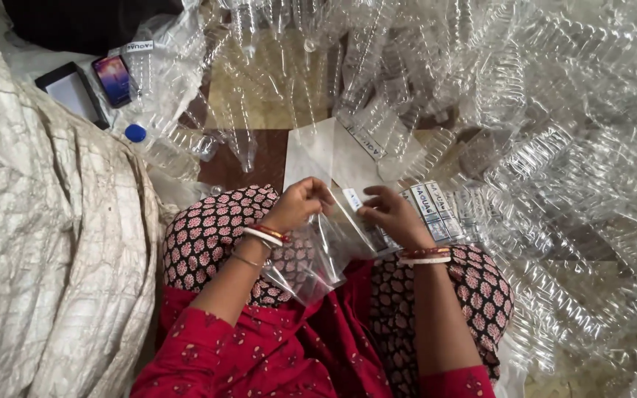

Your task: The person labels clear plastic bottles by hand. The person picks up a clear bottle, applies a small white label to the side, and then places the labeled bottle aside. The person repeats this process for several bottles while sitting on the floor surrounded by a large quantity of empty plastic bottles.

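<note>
I sit cross-legged in red and patterned clothes. A clear empty plastic bottle [318,258] lies across my lap, neck pointing away from me. My left hand [298,203] grips its upper part, fingers curled. My right hand [390,214] presses a white and blue label strip [353,199] against the bottle's side. Both wrists wear red and white bangles. A stack of more label strips [430,210] rests just right of my right hand, on my knee.
Several empty clear bottles [540,147] are heaped ahead and to the right. A white paper sheet [318,155] lies on the brown floor. A capped bottle [158,147], two phones [116,79] and a big white sack [38,243] sit at the left.
</note>
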